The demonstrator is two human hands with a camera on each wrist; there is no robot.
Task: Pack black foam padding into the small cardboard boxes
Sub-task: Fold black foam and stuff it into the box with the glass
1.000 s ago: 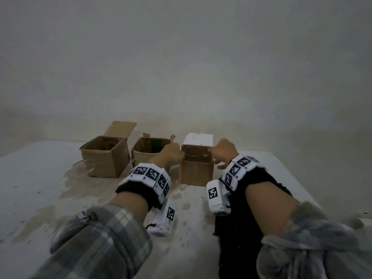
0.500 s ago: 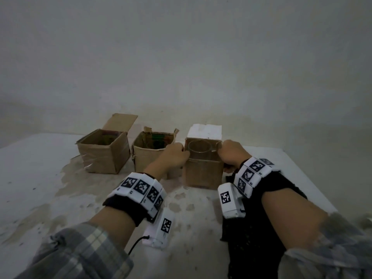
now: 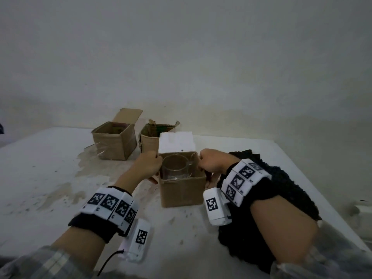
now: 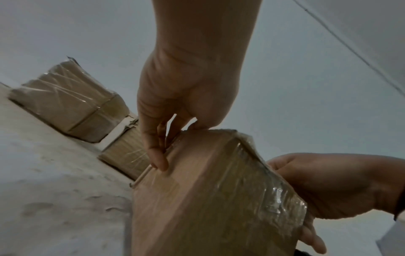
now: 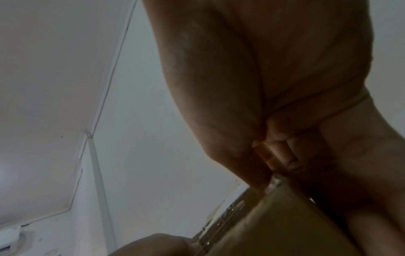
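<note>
fingers of my left hand and right hand curl over opposite rims of the small cardboard box, gripping it. inside stands a glass mug. black foam padding lies at three o'clock, two more boxes at eleven.

Both flanks of the near box are taken: the left hand grips its left wall, the right hand its right. A glass fills most of its opening, and the white flap stands behind. Left of the box the table lies bare; right of it black foam covers the surface, seemingly touching
</note>
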